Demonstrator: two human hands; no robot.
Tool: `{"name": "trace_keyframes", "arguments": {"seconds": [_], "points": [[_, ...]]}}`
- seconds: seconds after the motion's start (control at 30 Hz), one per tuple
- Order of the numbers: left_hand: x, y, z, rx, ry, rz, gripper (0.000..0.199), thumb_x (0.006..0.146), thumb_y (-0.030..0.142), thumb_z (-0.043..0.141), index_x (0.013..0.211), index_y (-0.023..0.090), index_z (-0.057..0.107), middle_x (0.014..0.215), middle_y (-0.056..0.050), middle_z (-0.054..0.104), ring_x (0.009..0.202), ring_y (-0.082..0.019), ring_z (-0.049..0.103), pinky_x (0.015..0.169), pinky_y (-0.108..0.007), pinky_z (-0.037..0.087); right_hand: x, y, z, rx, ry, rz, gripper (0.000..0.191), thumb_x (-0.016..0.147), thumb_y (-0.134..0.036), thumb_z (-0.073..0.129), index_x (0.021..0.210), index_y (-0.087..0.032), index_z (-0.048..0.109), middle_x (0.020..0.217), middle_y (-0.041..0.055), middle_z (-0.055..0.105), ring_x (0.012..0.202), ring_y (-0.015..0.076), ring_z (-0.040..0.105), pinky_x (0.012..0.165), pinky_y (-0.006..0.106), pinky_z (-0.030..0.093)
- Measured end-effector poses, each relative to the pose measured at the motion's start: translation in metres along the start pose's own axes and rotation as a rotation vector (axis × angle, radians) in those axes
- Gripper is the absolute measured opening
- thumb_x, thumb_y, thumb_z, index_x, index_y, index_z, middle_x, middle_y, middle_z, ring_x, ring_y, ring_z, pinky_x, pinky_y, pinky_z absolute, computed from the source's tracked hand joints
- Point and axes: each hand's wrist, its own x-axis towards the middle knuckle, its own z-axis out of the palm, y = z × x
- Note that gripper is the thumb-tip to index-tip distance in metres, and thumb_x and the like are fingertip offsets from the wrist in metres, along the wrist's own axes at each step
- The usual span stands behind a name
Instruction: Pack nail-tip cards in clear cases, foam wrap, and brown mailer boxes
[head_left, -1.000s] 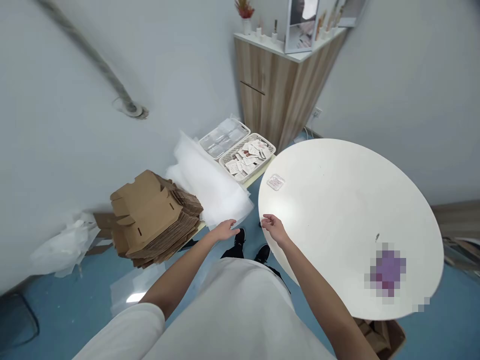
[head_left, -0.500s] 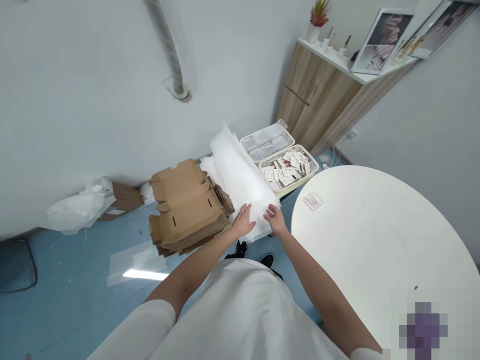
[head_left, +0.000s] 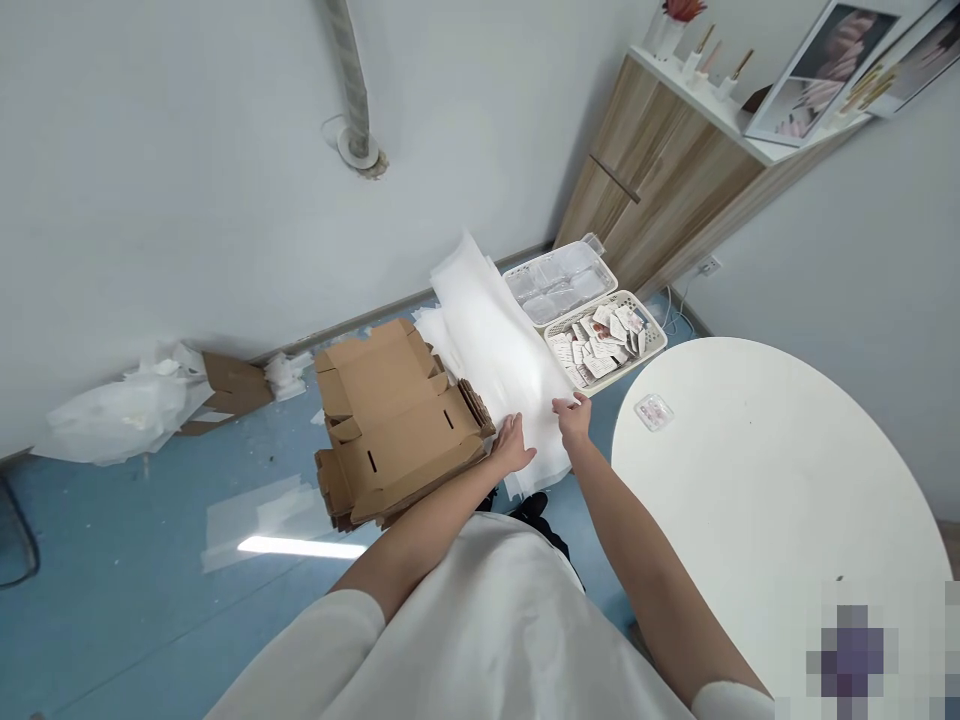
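Note:
A stack of thin white packing sheets (head_left: 499, 340), like foam, lies lengthwise in front of me. My left hand (head_left: 514, 447) is over the near left part of the stack, thumb and fingers apart. It is close to the flattened brown cardboard boxes (head_left: 397, 410) piled to the left. On the sheets' right edge, my right hand (head_left: 573, 418) has its fingers curled, seemingly pinching the edge. Behind it stands a white basket (head_left: 646, 352) of small printed cards. A second white basket (head_left: 525, 275) with clear plastic cases is farther back.
A round white table (head_left: 772, 460) stands at the right, with a small clear case (head_left: 654, 411) on it. The wooden cabinet (head_left: 667, 150) stands in the corner. Along the wall at left are a white plastic bag (head_left: 139, 410) and a brown box (head_left: 236, 388).
The view has shifted slightly, so the things at hand appear farther right. My right hand's fingers have curled in at the edge of the sheets. My left hand stays near the boxes.

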Motion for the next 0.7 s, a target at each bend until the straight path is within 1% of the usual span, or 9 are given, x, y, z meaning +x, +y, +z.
{"name": "trace_keyframes", "arguments": {"seconds": [0.1,0.17,0.23,0.33,0.4,0.5,0.6,0.63,0.7], "points": [[-0.002,0.010,-0.005,-0.010,0.056,0.021,0.078,0.067,0.031,0.059,0.131,0.016,0.019,0.141,-0.018,0.020,0.129,-0.031,0.020,0.098,-0.043,0.026,-0.008,-0.020,-0.001,-0.058,0.030,0.016,0.040,0.065,-0.048,0.052,0.093,-0.020,0.050,0.072,0.0017,0.056,0.064,0.0163,0.055,0.062,0.032,0.044],[-0.003,0.021,-0.010,-0.021,0.123,0.057,0.073,0.068,0.032,0.059,0.129,0.017,0.022,0.136,-0.017,0.028,0.126,-0.030,0.027,0.096,-0.042,0.027,-0.015,-0.033,-0.003,-0.020,-0.074,-0.057,0.030,0.068,-0.049,0.049,0.079,-0.020,0.051,0.069,0.0007,0.055,0.062,0.0143,0.052,0.064,0.030,0.043],[-0.004,0.033,-0.014,-0.037,0.209,0.098,0.065,0.069,0.033,0.058,0.124,0.019,0.028,0.129,-0.015,0.036,0.121,-0.028,0.034,0.094,-0.042,0.029,-0.023,-0.044,-0.007,0.061,-0.186,-0.113,0.027,0.071,-0.048,0.048,0.072,-0.020,0.050,0.069,0.0000,0.055,0.065,0.0132,0.051,0.066,0.029,0.043],[-0.005,0.047,-0.017,-0.060,0.318,0.155,0.045,0.074,0.026,0.053,0.115,0.020,0.035,0.118,-0.011,0.046,0.114,-0.025,0.041,0.091,-0.041,0.032,-0.032,-0.053,-0.016,0.151,-0.327,-0.093,0.024,0.070,-0.044,0.051,0.067,-0.020,0.049,0.067,-0.0010,0.054,0.065,0.0129,0.051,0.064,0.028,0.042],[-0.005,0.051,-0.018,-0.067,0.339,0.167,0.035,0.076,0.017,0.046,0.109,0.020,0.038,0.111,-0.010,0.050,0.110,-0.023,0.044,0.089,-0.040,0.033,-0.033,-0.059,-0.023,0.174,-0.407,-0.055,0.025,0.069,-0.044,0.052,0.067,-0.019,0.049,0.064,-0.0015,0.052,0.062,0.0129,0.050,0.062,0.027,0.041],[-0.005,0.054,-0.016,-0.067,0.334,0.167,0.034,0.076,0.009,0.039,0.108,0.020,0.040,0.108,-0.009,0.053,0.106,-0.022,0.047,0.088,-0.039,0.034,-0.028,-0.070,-0.032,0.139,-0.441,-0.059,0.027,0.070,-0.046,0.052,0.074,-0.020,0.050,0.069,-0.0013,0.053,0.065,0.0134,0.051,0.063,0.028,0.042],[-0.007,0.056,-0.008,-0.043,0.315,0.224,0.037,0.076,0.006,0.036,0.111,0.019,0.040,0.110,-0.009,0.053,0.107,-0.021,0.047,0.089,-0.038,0.032,-0.020,-0.080,-0.033,0.006,-0.394,-0.138,0.032,0.068,-0.044,0.056,0.092,-0.023,0.048,0.089,0.0002,0.056,0.078,0.0150,0.054,0.069,0.030,0.043],[-0.008,0.057,-0.005,-0.030,0.302,0.252,0.037,0.077,0.006,0.035,0.111,0.019,0.040,0.109,-0.009,0.053,0.107,-0.021,0.047,0.090,-0.038,0.032,-0.018,-0.082,-0.032,-0.055,-0.363,-0.163,0.037,0.066,-0.041,0.058,0.096,-0.024,0.046,0.092,0.0007,0.057,0.079,0.0155,0.054,0.071,0.030,0.043],[-0.011,0.062,0.003,0.000,0.274,0.304,0.036,0.078,0.008,0.035,0.112,0.019,0.041,0.107,-0.009,0.054,0.107,-0.021,0.047,0.090,-0.039,0.031,-0.014,-0.082,-0.031,-0.177,-0.269,-0.195,0.040,0.064,-0.035,0.060,0.100,-0.024,0.044,0.088,0.0015,0.058,0.074,0.0166,0.056,0.070,0.032,0.042]]}}
